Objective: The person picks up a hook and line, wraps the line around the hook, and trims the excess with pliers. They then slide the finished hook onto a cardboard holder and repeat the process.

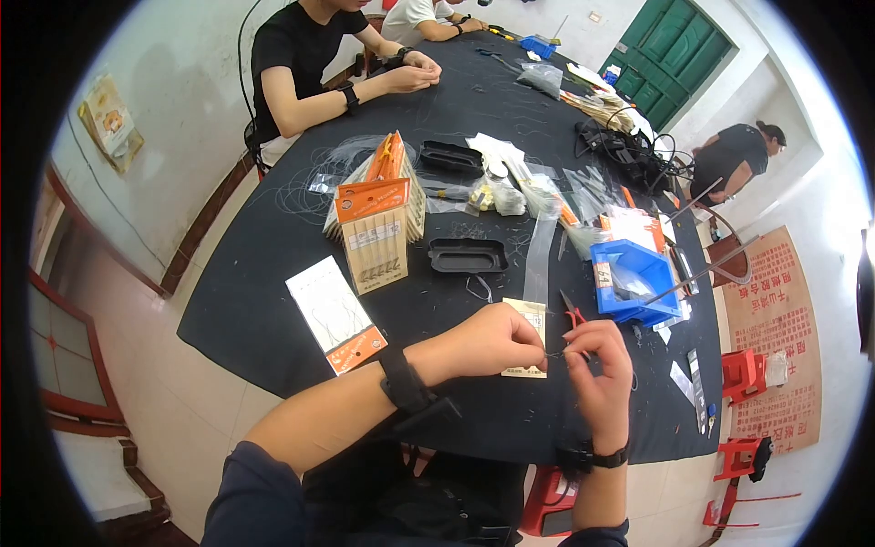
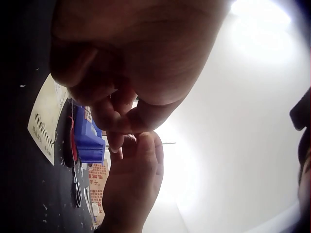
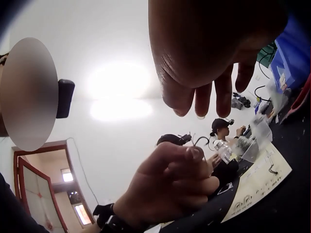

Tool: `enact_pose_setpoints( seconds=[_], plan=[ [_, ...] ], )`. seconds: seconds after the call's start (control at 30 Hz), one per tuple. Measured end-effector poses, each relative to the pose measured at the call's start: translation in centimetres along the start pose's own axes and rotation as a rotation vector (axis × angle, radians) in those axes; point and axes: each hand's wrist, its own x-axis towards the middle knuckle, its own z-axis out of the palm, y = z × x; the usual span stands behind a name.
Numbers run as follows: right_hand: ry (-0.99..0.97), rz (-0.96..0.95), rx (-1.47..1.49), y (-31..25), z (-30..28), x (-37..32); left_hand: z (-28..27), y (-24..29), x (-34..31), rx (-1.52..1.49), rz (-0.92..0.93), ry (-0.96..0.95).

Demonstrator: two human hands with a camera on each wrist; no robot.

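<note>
My left hand (image 1: 497,342) pinches a small dark fishhook (image 3: 202,141) between thumb and forefinger; its curve stands above the fingertips in the right wrist view. Facing it, my right hand (image 1: 602,365) has thumb and forefinger together on a thin line close to the hook, while its other fingers are loosely spread. Both sets of fingertips almost meet over the table. Below them lies a beige card (image 1: 512,369) with several hooks in a row along it, seen also in the left wrist view. Red-handled scissors (image 1: 574,315) lie just beyond the right hand.
A blue bin (image 1: 629,301) stands at the right, bags inside. Ahead are a black tray (image 1: 467,256), stacked orange-topped hook packs (image 1: 375,239) and a white card (image 1: 333,310). Tangled clear line (image 1: 305,187) spreads at the left. Other people sit along the far side.
</note>
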Motion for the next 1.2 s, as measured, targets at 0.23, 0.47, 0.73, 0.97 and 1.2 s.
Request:
enact_pose_setpoints(
  seconds=[0.23,0.47,0.73,0.97,1.2],
  plan=[
    [0.095,0.398,-0.263,2.3,-5.0,-2.8,0.1,0.8,-0.4,0.016,0.002,0.044],
    [0.025,0.559,-0.616,5.2,-8.2,-6.4,0.1,1.3,-0.5,0.049,-0.029,0.052],
    [0.111,0.741,-0.601,6.2,-8.4,-7.0,0.0,0.8,-0.3,0.049,-0.048,0.052],
    [-0.014,0.683,-0.728,6.8,-9.0,-8.1,0.0,1.4,-0.4,0.054,-0.089,0.059],
    [0.183,0.811,0.534,5.6,-10.3,-8.4,-0.1,1.3,-0.4,-0.025,0.025,0.170]
  ],
)
